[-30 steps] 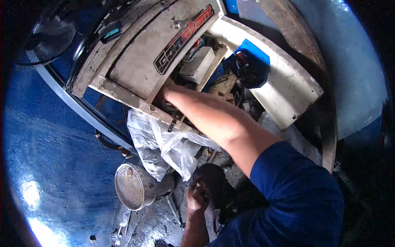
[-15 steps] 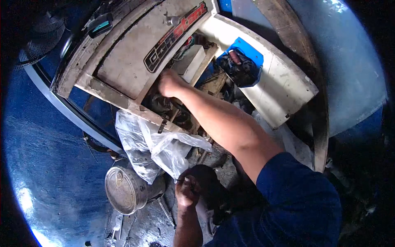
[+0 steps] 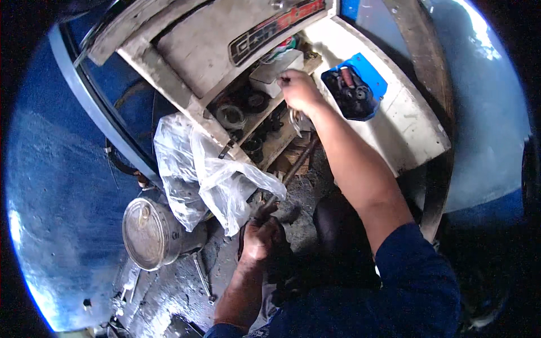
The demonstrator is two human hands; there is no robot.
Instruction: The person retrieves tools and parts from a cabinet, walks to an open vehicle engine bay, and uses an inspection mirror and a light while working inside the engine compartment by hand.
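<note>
My right hand [image 3: 300, 90] is raised at the opening of a white cabinet [image 3: 191, 50], in front of a white box [image 3: 265, 73], its fingers curled. A shiny metal piece [image 3: 296, 118] hangs just below it; I cannot tell whether it is held. Below, my left hand [image 3: 259, 236] is closed, with something dark at its fingers that I cannot make out, beside a crumpled clear plastic bag [image 3: 217, 180]. Round dark parts and a ring [image 3: 231, 118] lie on the shelves. A blue octagonal tray [image 3: 373, 76] with dark parts sits right of my right hand.
A grimy metal drum [image 3: 143, 234] stands at the lower left, with long wrenches [image 3: 200, 276] on the dirty floor [image 3: 169, 298]. Large blue metal surfaces [image 3: 56, 197] flank both sides. A worn wooden beam [image 3: 422, 62] runs down the right, behind the cabinet.
My right hand has come out from deep inside the cabinet and moved up and right, uncovering the shelf's contents. The view has shifted. My left hand stays low and closed.
</note>
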